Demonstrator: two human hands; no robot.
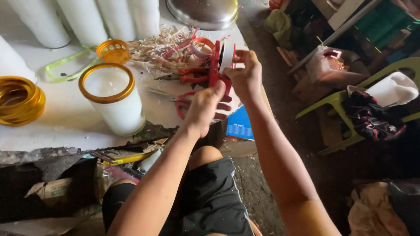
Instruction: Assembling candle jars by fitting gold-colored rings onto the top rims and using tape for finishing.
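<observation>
**Tape dispenser in both hands, one candle banded**

Both hands are up over the edge of the white bench (65,122), gripping a red plastic tape dispenser with a white roll (221,61). The left hand (203,109) clasps its lower part from below; the right hand (245,74) pinches the roll at the top, fingers closed on it. Just left, a white glass-jar candle with a gold band round its rim (111,98) stands finished-looking. A stack of loose gold bands (19,100) lies at the bench's far left, and plain white candles (87,19) wait at the back, so most work appears left. Red-handled scissors (192,74) rest among shredded paper scraps (162,48).
</observation>
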